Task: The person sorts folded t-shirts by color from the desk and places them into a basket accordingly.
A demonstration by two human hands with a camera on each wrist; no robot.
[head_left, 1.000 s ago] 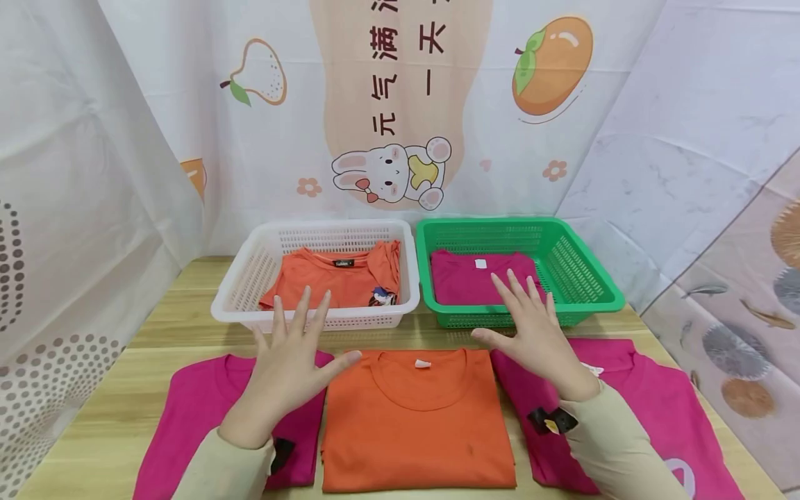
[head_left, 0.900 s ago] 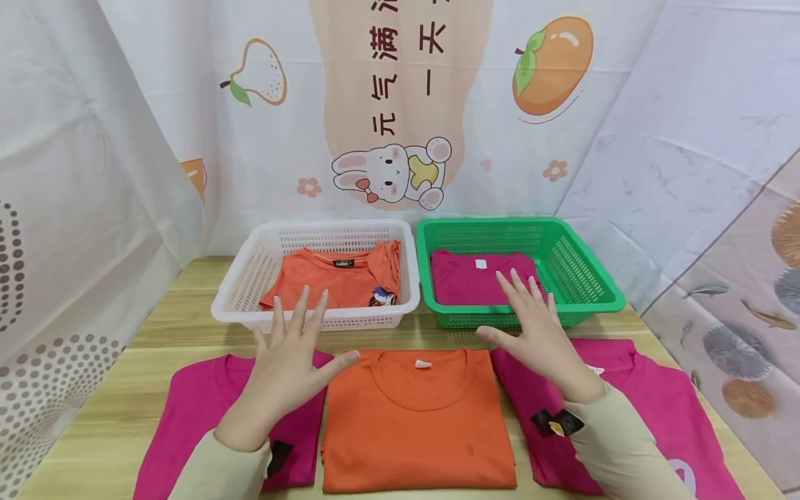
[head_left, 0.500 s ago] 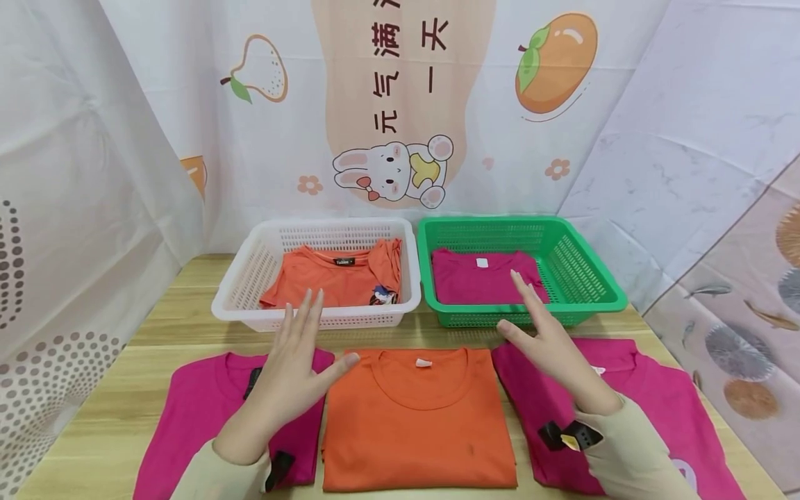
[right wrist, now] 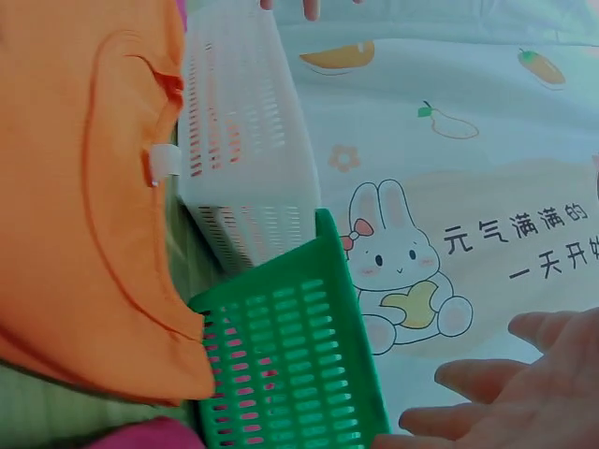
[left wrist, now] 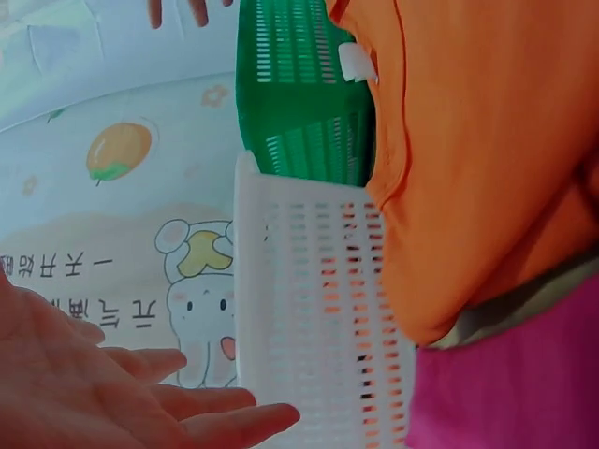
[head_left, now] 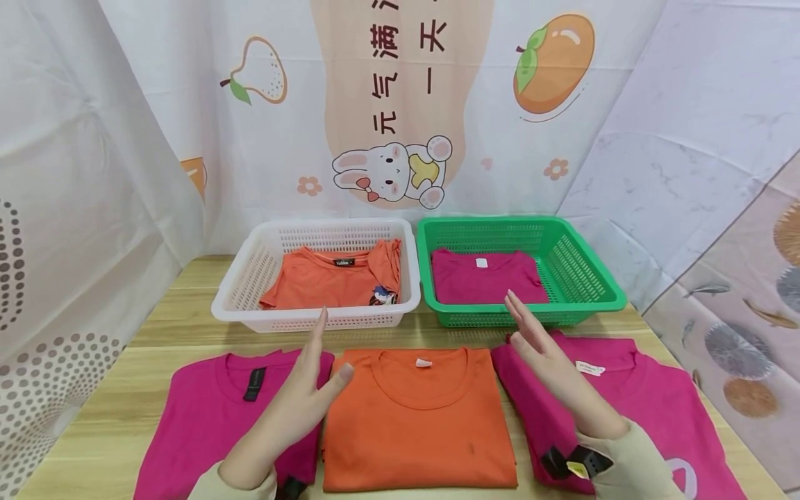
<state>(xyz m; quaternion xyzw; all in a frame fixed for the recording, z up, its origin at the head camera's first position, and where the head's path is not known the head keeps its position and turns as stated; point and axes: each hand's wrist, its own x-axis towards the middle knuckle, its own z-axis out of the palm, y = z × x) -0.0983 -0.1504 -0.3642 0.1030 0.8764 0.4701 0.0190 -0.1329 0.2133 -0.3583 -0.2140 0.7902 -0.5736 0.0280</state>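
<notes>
My left hand (head_left: 296, 403) hovers with straight fingers between the left magenta T-shirt (head_left: 206, 417) and the orange T-shirt (head_left: 419, 430), holding nothing. On the other side, my right hand (head_left: 559, 375) is also straight-fingered and holds nothing, over the inner edge of the right magenta T-shirt (head_left: 662, 410). All three shirts lie folded in a row, necklines toward the baskets. In the left wrist view, the spread fingers (left wrist: 225, 426) show beside the white basket (left wrist: 309, 309). The right wrist view has fingers (right wrist: 477, 379) near the green basket (right wrist: 290, 346).
Behind the row, the white basket holds a folded orange shirt with a black label (head_left: 331, 281). A folded magenta shirt (head_left: 481, 281) lies in the green basket beside it. A wooden table (head_left: 144, 347) carries everything, with a printed curtain (head_left: 500, 160) behind and cloth at both sides.
Both hands have turned from spread, palms down, to more edge-on with palms facing each other. They have come down slightly toward the shirts, and the right hand has shifted a little rightward.
</notes>
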